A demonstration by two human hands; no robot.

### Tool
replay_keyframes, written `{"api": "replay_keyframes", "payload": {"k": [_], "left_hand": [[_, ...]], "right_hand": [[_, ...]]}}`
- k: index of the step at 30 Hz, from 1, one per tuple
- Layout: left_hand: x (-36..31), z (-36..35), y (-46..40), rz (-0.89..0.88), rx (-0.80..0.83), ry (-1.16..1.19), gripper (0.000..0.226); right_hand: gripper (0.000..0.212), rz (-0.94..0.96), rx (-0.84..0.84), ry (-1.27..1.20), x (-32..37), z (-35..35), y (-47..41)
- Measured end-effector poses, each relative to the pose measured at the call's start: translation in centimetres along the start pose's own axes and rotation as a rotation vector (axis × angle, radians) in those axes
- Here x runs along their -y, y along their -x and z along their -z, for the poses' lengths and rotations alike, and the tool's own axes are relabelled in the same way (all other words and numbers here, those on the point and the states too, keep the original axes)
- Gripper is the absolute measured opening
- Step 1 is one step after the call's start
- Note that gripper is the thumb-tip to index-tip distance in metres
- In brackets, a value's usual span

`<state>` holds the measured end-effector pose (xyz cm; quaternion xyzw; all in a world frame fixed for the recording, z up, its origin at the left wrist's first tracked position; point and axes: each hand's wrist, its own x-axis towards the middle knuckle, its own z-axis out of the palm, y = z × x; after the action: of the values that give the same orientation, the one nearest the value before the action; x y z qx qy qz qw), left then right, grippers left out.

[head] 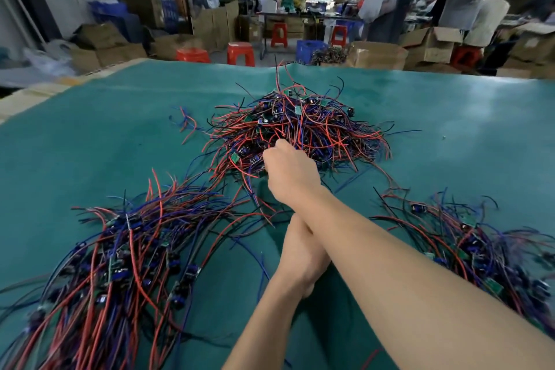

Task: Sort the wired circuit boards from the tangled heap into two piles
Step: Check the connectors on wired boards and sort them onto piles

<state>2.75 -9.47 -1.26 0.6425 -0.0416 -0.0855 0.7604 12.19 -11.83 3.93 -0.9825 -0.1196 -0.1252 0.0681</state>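
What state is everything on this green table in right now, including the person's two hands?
Tangled heap: unsorted mound at the table's middle.
Left pile: boards lying spread out with their wires.
Right pile: smaller, spread out.
Right hand: reaching into the heap's near edge, fingers hidden among the wires.
Left hand: low on the table, partly under the right forearm; grip unclear.
Green mat: flat, rumpled at the far edge.

The right forearm (375, 243) hides the left hand's fingers (303, 249).
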Motion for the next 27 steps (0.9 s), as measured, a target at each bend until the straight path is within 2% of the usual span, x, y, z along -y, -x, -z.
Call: {"api": "replay_keyframes", "payload": {"k": [2, 6, 10, 15, 18, 20, 23, 25, 27], "left_hand": [[0.1, 0.0, 0.0, -0.006, 0.001, -0.023, 0.023], [0.0, -0.3, 0.0, -0.034, 0.021, -0.037, 0.022], [-0.3, -0.5, 0.0, -0.028, 0.064, 0.05, 0.019], [-0.1, -0.4, -0.1, -0.03, 0.114, 0.066, 0.019], [0.0, -0.3, -0.3, -0.059, 0.128, 0.087, 0.025], [0.1, -0.2, -0.4, -0.07, 0.12, 0.113, 0.023], [0.2, -0.3, -0.5, -0.041, 0.125, 0.173, 0.029], [0.0, -0.3, -0.6, 0.01, 0.131, 0.226, 0.043], [0.1, -0.3, -0.7, -0.008, 0.143, 0.193, 0.043]], "right_hand": [[0.016, -0.034, -0.065, -0.073, -1.2, 0.1, 0.2], [0.013, -0.23, -0.245, -0.352, -3.6, 1.7, 0.6], [0.022, -0.33, -0.369, -0.684, -6.2, 4.2, 2.1], [0.025, -0.438, -0.626, -1.507, -9.0, 8.3, 6.0], [0.021, -0.487, -0.613, -2.039, -9.7, 9.1, 9.1], [0.018, -0.499, -0.539, -2.223, -9.4, 8.2, 10.7], [0.019, -0.52, -0.365, -2.168, -8.1, 5.5, 12.0], [0.026, -0.584, -0.305, -1.958, -7.2, 3.6, 12.3], [0.029, -0.606, -0.321, -1.779, -6.7, 2.2, 12.4]]}}
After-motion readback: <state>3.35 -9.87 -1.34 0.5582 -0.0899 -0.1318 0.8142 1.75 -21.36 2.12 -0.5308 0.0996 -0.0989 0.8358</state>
